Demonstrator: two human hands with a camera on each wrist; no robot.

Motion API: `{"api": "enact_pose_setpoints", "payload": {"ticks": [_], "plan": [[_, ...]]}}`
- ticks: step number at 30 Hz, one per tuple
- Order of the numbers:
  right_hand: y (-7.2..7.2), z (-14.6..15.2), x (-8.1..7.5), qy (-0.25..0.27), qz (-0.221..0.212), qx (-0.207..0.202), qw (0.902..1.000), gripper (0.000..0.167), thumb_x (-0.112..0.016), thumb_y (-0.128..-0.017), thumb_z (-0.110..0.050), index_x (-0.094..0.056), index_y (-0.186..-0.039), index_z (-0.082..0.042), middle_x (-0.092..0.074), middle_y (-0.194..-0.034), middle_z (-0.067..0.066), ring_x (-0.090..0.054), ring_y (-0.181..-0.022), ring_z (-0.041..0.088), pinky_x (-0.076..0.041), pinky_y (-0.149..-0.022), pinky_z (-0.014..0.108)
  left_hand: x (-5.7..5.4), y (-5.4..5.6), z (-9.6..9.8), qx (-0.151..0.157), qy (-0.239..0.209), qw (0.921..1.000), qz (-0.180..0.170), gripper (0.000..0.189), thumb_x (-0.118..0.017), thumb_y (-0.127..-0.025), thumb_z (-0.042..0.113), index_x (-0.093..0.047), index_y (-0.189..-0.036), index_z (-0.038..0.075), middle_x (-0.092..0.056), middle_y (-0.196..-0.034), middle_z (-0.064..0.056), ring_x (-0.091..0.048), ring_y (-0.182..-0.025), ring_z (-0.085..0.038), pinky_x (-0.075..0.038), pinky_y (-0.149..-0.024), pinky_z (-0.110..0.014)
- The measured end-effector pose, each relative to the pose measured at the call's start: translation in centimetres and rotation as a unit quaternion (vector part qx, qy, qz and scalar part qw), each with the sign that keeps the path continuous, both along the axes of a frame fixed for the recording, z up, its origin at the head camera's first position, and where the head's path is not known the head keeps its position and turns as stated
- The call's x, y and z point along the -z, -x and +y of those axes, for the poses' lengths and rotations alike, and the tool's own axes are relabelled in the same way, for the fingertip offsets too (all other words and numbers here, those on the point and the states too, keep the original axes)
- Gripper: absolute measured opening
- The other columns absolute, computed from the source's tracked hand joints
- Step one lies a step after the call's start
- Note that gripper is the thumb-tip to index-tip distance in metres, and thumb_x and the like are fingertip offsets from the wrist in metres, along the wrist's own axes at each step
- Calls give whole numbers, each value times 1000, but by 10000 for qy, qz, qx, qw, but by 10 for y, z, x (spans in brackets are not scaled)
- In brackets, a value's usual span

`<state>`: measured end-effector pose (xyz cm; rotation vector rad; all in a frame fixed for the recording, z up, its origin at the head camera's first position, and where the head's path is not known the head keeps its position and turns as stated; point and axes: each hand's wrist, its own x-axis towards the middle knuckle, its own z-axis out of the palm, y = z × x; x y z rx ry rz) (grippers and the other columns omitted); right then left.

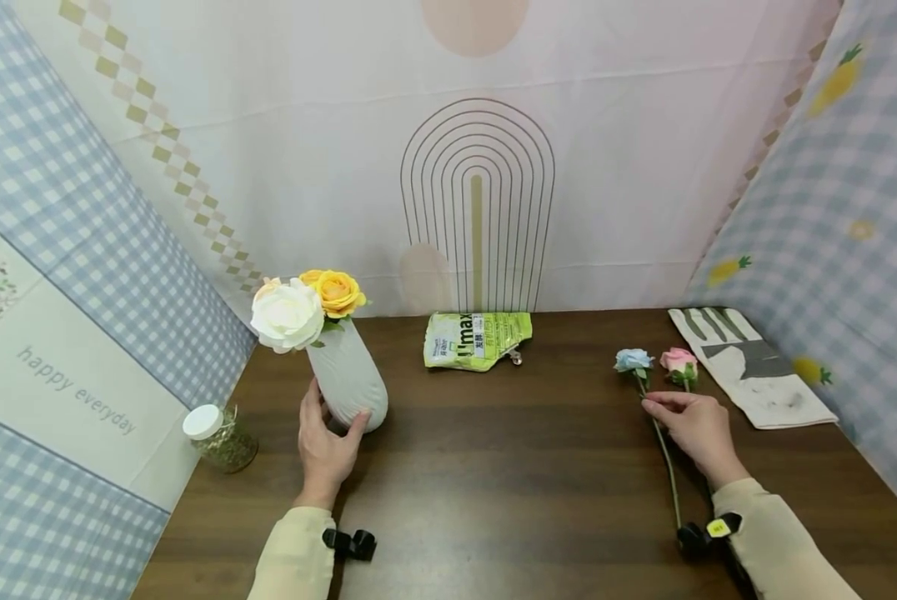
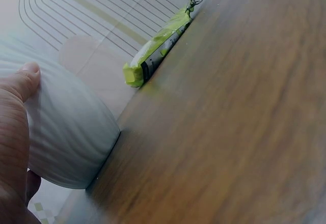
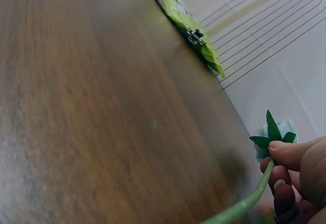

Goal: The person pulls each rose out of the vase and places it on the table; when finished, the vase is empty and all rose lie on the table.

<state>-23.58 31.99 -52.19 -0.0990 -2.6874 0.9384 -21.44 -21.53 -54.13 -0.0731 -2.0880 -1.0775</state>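
Note:
My left hand [image 1: 327, 442] grips the lower part of a pale grey-white vase [image 1: 347, 371] with a ribbed surface. A white flower [image 1: 288, 315] and a yellow rose [image 1: 339, 293] stand out of the vase's mouth. On the right, my right hand [image 1: 692, 425] pinches the green stem [image 3: 254, 193] of a light blue artificial flower [image 1: 633, 360] just under its bloom, thumb against the leaves [image 3: 273, 127]. A pink rose [image 1: 678, 361] lies beside it, its stem partly hidden behind the right hand.
A green-and-white snack pouch [image 1: 478, 340] with a metal clip [image 1: 515, 357] lies by the back wall. At the left edge stands a white-lidded jar [image 1: 223, 440] of dried leaves. A white and grey cloth [image 1: 752, 367] lies at the right edge of the wooden table [image 1: 493, 492].

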Motion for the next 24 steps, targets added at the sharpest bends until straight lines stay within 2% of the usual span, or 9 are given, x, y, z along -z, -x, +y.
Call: {"api": "enact_pose_setpoints", "payload": {"ticks": [3,6,12,18,24], "plan": [[-1,1,2,-62,-67,-11,10000,26,-73,-85,-37,-79,-94,-14,-72,-75,1,-53,-60,13,-37,-50,27,0,0,0,-5,17,10000,26,95,-85,-71,17,-32,-150,9,-45,-137,-19,-56,-111,-35,-49,-84,-50],[-1,1,4,-137,-82,-63,9999,23,-73,-85,-36,-79,-93,-16,-73,-82,3,-59,-69,17,-41,-54,27,-1,-1,0,0,28,10000,49,95,-85,-71,17,-32,-150,9,-46,-137,-19,-57,-110,-35,-49,-83,-49],[0,1,6,-210,-75,-208,9995,20,-73,-86,-34,-79,-92,-17,-74,-87,4,-66,-83,29,-45,-62,34,-1,-1,1,-10,6,10000,27,95,-85,-71,16,-32,-150,9,-46,-137,-20,-57,-109,-36,-49,-82,-49],[-1,1,6,-269,-59,-209,9994,19,-73,-86,-33,-79,-92,-16,-74,-88,5,-65,-81,28,-44,-62,34,-1,-1,1,-18,3,10000,14,96,-85,-71,17,-32,-150,9,-45,-137,-21,-58,-108,-37,-49,-82,-50],[-2,3,6,-274,-131,-197,9993,20,-73,-86,-33,-79,-93,-16,-73,-79,1,-61,-71,19,-42,-60,32,-1,-1,1,-19,1,10000,35,96,-85,-71,16,-32,-150,9,-45,-137,-21,-58,-107,-36,-49,-81,-49]]}}
